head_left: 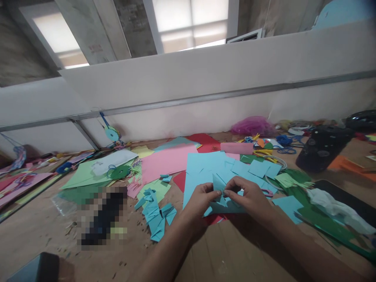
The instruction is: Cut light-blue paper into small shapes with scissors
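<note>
Between my two hands is a partly folded piece of light blue paper [218, 184], held up above the blue sheets. The fingers of my left hand [202, 199] pinch its left side. My right hand [243, 191] pinches the same piece from the right, thumb and fingertips close to the left thumb. Beneath them lies a large light blue sheet [199, 166]. Small cut blue squares [258, 167] overlap it on the right. To the left of my left forearm is a loose pile of folded blue paper pieces [154, 215]. Scissors with a pink handle [267, 192] show partly beside my right hand.
Pink paper [164, 164], green paper [88, 170] and red paper [205, 140] spread behind and left. A dark tumbler [323, 149] stands at right, near a black phone-like slab [346, 199] and crumpled white tissue [337, 207]. A white partition [188, 86] closes the back.
</note>
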Demonstrator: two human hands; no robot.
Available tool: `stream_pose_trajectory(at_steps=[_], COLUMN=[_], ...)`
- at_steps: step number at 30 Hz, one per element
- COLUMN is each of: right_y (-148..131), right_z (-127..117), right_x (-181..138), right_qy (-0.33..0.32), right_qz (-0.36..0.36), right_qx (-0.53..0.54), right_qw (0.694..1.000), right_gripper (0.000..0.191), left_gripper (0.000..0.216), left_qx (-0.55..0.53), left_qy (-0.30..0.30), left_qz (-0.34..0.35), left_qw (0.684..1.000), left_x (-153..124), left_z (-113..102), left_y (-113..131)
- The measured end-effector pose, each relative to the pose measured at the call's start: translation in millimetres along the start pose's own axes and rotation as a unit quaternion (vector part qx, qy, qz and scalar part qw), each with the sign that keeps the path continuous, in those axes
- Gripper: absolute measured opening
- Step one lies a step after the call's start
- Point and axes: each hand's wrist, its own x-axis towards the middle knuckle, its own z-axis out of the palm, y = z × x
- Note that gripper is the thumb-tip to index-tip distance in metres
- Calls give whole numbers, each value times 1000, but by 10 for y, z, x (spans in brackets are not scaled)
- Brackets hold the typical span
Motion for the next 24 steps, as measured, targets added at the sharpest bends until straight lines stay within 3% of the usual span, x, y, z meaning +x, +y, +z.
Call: stream_pose_trajectory(at_steps=[5,12,18,24], right_y=[-27,73,101,117], right_z=[-1,-53,-45,-8], right_x=[-13,62,63,51], right_qy=[5,22,-27,-21], right_qz=[3,65,80,75], right_qx=[0,163,135,123], right_qw=[1000,984,987,989], right_gripper=[10,22,24,25], left_gripper=[25,31,35,29], left_qx=[13,-30,-60,-38], left_qy=[25,51,45,66], left_qz=[-5,-12,-13,-2], left_qw=[1000,998,997,997], left_x=[-17,45,61,16], left_z=[13,-15,-39,6], left_y=[10,-9,-35,-4])
